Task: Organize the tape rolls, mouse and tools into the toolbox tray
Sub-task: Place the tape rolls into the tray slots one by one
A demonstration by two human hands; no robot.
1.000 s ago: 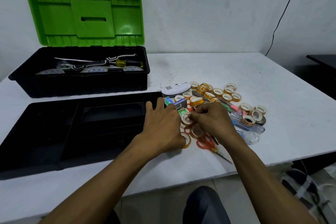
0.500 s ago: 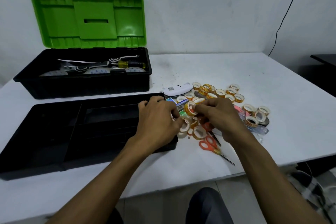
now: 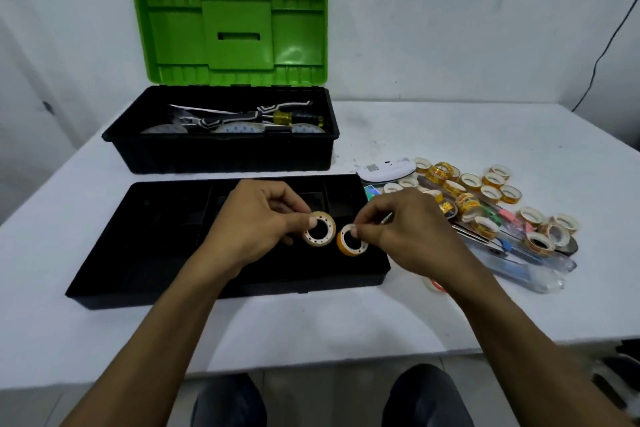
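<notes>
The black toolbox tray (image 3: 145, 253) lies on the white table in front of me. My left hand (image 3: 252, 222) pinches a pale tape roll (image 3: 320, 229) above the tray's right part. Beside it my right hand (image 3: 405, 229) pinches an orange tape roll (image 3: 349, 241); the two rolls hang almost touching. To the right lies a pile of several tape rolls (image 3: 485, 194), a white mouse (image 3: 386, 170) at its far left corner, and long tools (image 3: 512, 253) under the rolls. Another roll (image 3: 434, 285) peeks out under my right wrist.
The open toolbox (image 3: 221, 152) with its green lid (image 3: 232, 28) up stands behind the tray and holds a screwdriver (image 3: 294, 117) and other tools. The table's front edge (image 3: 311, 362) runs just above my knees. A dark shelf sits at the far right.
Both hands have left the pile, each with a tape roll, and moved left over the tray. The camera view has shifted left, too.
</notes>
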